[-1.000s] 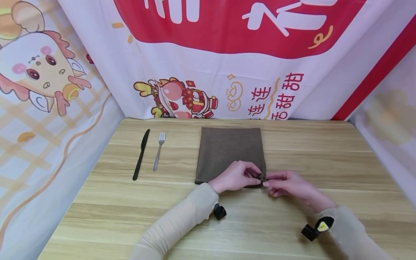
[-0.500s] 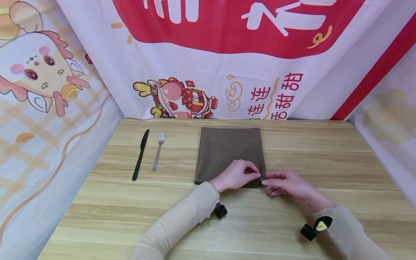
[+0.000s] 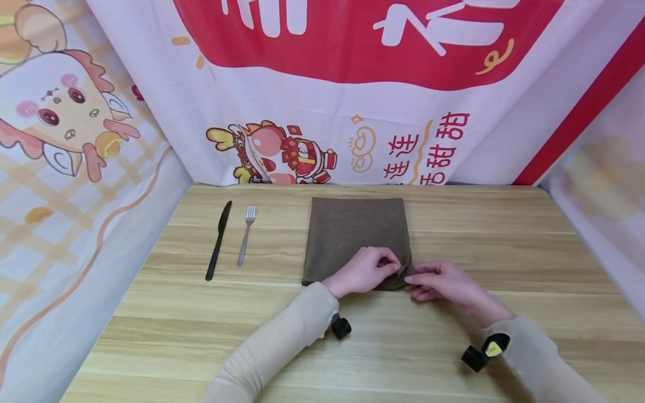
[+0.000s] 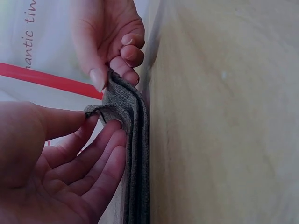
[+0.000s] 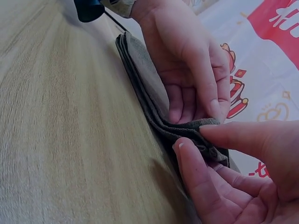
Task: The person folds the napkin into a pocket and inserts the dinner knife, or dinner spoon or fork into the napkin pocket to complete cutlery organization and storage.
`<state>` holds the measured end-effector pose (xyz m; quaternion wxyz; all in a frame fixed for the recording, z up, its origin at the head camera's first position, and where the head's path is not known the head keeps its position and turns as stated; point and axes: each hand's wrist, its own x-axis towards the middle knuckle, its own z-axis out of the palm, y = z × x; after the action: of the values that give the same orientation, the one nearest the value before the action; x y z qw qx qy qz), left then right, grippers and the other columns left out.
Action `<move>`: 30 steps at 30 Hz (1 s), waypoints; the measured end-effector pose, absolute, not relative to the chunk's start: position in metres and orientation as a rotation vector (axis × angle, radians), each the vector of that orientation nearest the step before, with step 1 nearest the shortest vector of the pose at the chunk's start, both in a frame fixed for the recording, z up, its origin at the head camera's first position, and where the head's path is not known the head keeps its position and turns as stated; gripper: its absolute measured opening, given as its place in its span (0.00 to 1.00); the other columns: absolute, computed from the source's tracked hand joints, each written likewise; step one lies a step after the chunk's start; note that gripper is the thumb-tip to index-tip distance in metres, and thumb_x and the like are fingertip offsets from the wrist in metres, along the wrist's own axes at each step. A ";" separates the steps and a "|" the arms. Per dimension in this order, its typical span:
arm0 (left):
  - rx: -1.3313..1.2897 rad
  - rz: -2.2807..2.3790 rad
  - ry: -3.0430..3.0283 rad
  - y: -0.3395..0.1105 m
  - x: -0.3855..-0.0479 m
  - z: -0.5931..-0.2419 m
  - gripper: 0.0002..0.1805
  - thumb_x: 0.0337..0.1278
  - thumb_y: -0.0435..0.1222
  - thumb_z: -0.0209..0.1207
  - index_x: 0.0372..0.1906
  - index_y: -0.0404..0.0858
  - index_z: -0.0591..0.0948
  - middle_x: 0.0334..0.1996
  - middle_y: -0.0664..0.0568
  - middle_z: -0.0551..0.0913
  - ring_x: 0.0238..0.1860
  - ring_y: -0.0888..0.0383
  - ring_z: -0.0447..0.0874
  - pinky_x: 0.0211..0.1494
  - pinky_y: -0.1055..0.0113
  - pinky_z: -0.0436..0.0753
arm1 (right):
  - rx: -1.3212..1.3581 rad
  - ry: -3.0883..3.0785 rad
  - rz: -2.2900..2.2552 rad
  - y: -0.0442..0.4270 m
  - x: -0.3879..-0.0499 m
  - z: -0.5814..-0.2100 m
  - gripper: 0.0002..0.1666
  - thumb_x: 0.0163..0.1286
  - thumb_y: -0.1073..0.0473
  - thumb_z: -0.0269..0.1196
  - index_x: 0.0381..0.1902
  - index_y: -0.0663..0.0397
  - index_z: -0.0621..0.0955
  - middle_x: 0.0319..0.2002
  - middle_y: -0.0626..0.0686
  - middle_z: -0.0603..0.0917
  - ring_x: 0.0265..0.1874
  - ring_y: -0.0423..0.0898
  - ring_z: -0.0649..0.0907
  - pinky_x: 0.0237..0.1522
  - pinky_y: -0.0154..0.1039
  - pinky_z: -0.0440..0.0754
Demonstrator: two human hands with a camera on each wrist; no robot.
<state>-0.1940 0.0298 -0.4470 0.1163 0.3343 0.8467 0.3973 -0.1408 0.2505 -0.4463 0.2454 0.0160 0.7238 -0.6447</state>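
Observation:
A dark brown cloth, folded into a layered square, lies on the table in the head view. At its near right corner the left hand pinches the top layer between thumb and finger. The right hand grips the same corner from the right side. In the left wrist view, the pinched edge of the cloth is lifted off the layers beneath. Several stacked layers of the cloth show in the right wrist view, with the right thumb and fingers around the bent corner.
A black knife and a silver fork lie side by side on the wooden table, left of the cloth. A printed fabric backdrop rises behind the table's far edge, with more fabric along both sides.
The cloth's near right corner is lifted and creased more than half a second ago. The right hand has shifted slightly up and left; the left hand has barely moved.

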 end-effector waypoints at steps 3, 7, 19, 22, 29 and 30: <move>0.979 1.188 2.464 0.028 -0.195 -0.447 0.07 0.74 0.37 0.58 0.43 0.42 0.87 0.37 0.62 0.86 0.38 0.71 0.81 0.46 0.77 0.78 | 0.011 1.962 -1.773 0.252 -0.141 -0.447 0.23 0.73 0.65 0.63 0.56 0.79 0.73 0.40 0.62 0.88 0.34 0.48 0.88 0.41 0.42 0.87; 0.976 1.210 2.453 0.026 -0.196 -0.448 0.07 0.74 0.37 0.58 0.43 0.43 0.86 0.37 0.62 0.85 0.39 0.71 0.80 0.46 0.76 0.78 | -0.017 1.953 -1.777 0.254 -0.140 -0.448 0.15 0.73 0.66 0.63 0.50 0.75 0.75 0.40 0.62 0.88 0.34 0.48 0.88 0.41 0.42 0.87; 0.941 1.330 2.450 0.009 -0.208 -0.432 0.08 0.75 0.36 0.58 0.45 0.38 0.86 0.34 0.58 0.86 0.37 0.67 0.82 0.46 0.73 0.80 | 0.007 1.947 -1.793 0.258 -0.138 -0.446 0.12 0.71 0.68 0.63 0.47 0.70 0.74 0.38 0.61 0.88 0.33 0.48 0.88 0.40 0.42 0.87; 0.887 1.365 2.465 -0.002 -0.217 -0.429 0.09 0.75 0.36 0.58 0.46 0.36 0.85 0.35 0.55 0.86 0.36 0.64 0.82 0.43 0.69 0.81 | 0.009 1.947 -1.791 0.260 -0.138 -0.446 0.14 0.71 0.67 0.64 0.48 0.71 0.74 0.39 0.62 0.88 0.33 0.48 0.88 0.40 0.43 0.87; 0.787 1.422 2.539 -0.028 -0.238 -0.421 0.09 0.75 0.36 0.58 0.47 0.35 0.85 0.37 0.47 0.87 0.37 0.59 0.83 0.41 0.66 0.81 | 0.010 1.950 -1.788 0.264 -0.138 -0.450 0.14 0.72 0.66 0.64 0.49 0.70 0.74 0.40 0.62 0.88 0.34 0.48 0.88 0.40 0.43 0.87; 0.770 1.433 2.550 -0.031 -0.240 -0.419 0.09 0.75 0.36 0.58 0.46 0.35 0.85 0.37 0.46 0.87 0.37 0.58 0.83 0.41 0.66 0.81 | 0.021 1.951 -1.790 0.264 -0.138 -0.450 0.14 0.72 0.66 0.65 0.48 0.69 0.74 0.39 0.62 0.88 0.33 0.48 0.88 0.40 0.43 0.87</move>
<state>-0.2405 -0.0309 -0.4189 0.0586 0.2541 0.8416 0.4730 -0.1382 0.2638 -0.4500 0.2444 0.0075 0.7146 -0.6554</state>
